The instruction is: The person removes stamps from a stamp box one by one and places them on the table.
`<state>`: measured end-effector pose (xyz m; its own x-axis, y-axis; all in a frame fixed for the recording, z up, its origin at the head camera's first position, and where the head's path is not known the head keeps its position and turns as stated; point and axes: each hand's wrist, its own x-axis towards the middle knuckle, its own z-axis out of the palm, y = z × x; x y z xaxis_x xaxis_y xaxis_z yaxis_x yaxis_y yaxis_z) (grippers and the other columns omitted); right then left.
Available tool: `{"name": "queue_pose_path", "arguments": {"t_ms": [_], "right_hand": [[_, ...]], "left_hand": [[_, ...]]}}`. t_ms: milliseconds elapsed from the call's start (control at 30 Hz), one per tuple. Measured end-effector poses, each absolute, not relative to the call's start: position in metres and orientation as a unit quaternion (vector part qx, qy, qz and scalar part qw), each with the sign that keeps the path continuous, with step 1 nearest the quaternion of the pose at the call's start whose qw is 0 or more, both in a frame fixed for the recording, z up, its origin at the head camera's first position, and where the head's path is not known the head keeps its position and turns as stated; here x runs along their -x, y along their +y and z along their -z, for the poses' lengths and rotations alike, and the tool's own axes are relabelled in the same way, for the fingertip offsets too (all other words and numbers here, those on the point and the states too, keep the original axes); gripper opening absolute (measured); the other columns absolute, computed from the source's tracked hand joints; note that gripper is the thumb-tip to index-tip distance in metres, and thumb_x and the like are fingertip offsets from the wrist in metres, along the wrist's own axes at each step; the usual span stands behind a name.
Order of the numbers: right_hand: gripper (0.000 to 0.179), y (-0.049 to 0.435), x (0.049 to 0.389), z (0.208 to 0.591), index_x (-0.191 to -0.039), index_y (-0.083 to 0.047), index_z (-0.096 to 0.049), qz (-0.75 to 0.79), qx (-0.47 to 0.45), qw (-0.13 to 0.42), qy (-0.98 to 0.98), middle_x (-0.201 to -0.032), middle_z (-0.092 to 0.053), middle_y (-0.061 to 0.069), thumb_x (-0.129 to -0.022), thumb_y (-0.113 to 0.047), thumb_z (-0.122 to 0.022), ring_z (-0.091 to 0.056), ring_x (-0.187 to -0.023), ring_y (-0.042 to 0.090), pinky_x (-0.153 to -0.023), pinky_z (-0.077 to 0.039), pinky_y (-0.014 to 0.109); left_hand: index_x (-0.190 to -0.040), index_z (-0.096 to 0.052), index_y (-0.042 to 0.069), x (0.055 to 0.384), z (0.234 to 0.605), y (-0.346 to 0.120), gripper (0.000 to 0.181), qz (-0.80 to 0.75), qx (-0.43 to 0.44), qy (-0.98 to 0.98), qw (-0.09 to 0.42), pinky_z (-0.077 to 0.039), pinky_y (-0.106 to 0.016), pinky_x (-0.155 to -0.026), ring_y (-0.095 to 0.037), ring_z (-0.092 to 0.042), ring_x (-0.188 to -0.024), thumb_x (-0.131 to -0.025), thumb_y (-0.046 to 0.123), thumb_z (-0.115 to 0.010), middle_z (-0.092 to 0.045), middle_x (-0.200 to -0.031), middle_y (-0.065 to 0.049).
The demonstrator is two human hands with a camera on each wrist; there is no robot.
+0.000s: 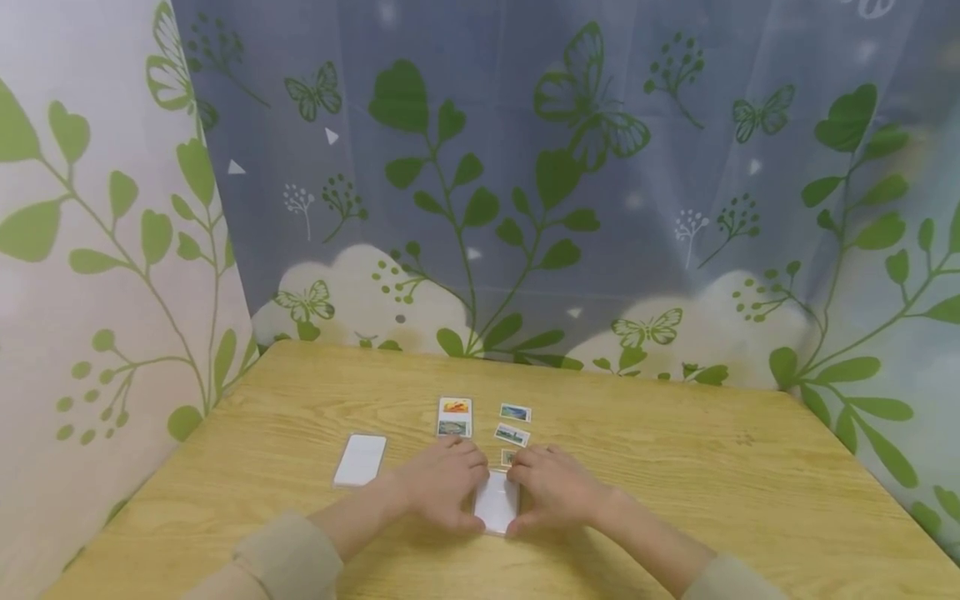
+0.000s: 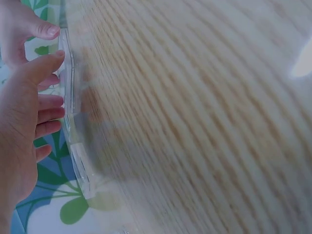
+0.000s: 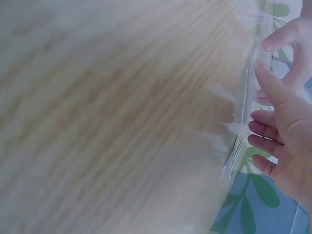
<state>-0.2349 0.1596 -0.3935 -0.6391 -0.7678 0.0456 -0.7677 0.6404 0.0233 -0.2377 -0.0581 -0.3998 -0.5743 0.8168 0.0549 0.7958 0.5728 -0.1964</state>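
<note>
In the head view, a flat white rectangular case [image 1: 497, 503] with clear edges lies near the front of the table, between the two hands. My left hand [image 1: 444, 485] holds its left side, thumb by the near corner and fingers by the far one. Opposite it, my right hand [image 1: 561, 488] grips the right side the same way. Both wrist views show the case's thin clear edge at the thumbs. Just beyond the case is a small stamp-like picture [image 1: 507, 457], partly covered by the right fingers. Two more picture pieces [image 1: 512, 434] lie farther back.
Left of the hands lies another white case [image 1: 361, 460] with clear edges. Behind the left hand, a similar case [image 1: 454, 416] bears two colourful pictures. The wooden table [image 1: 675, 467] meets a leaf-and-butterfly patterned curtain [image 1: 495, 167] at the back and sides.
</note>
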Motion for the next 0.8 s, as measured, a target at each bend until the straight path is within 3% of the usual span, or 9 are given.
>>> {"name": "queue_pose_path", "arguments": {"t_ms": [267, 500, 800], "right_hand": [[0.061, 0.16, 0.236, 0.392, -0.106, -0.009, -0.064, 0.001, -0.429, 0.03, -0.903, -0.106, -0.058, -0.001, -0.072, -0.06, -0.065, -0.051, -0.101, 0.017, -0.084, -0.045, 0.037], [0.041, 0.165, 0.243, 0.387, -0.102, -0.006, -0.065, -0.023, -0.458, 0.08, -0.885, -0.101, -0.06, 0.003, -0.08, -0.04, -0.068, -0.055, -0.094, 0.018, -0.081, -0.048, 0.034], [0.036, 0.168, 0.257, 0.378, -0.105, -0.003, -0.064, -0.08, -0.427, 0.098, -0.895, -0.101, -0.063, 0.007, -0.08, -0.028, -0.071, -0.06, -0.092, 0.023, -0.081, -0.05, 0.039]], "left_hand": [[-0.117, -0.06, 0.012, 0.238, 0.398, -0.059, 0.062, -0.083, 0.459, -0.881, 0.077, -0.033, -0.039, -0.103, -0.017, -0.048, -0.117, -0.081, 0.062, -0.051, -0.057, -0.121, 0.0], [-0.116, -0.059, 0.01, 0.244, 0.392, -0.069, 0.055, -0.017, 0.442, -0.894, 0.078, -0.033, -0.042, -0.102, -0.02, -0.046, -0.116, -0.084, 0.055, -0.055, -0.057, -0.118, -0.001], [-0.113, -0.06, 0.006, 0.258, 0.381, -0.089, 0.048, 0.077, 0.369, -0.924, 0.069, -0.034, -0.047, -0.1, -0.026, -0.05, -0.113, -0.084, 0.044, -0.062, -0.06, -0.113, -0.004]]}}
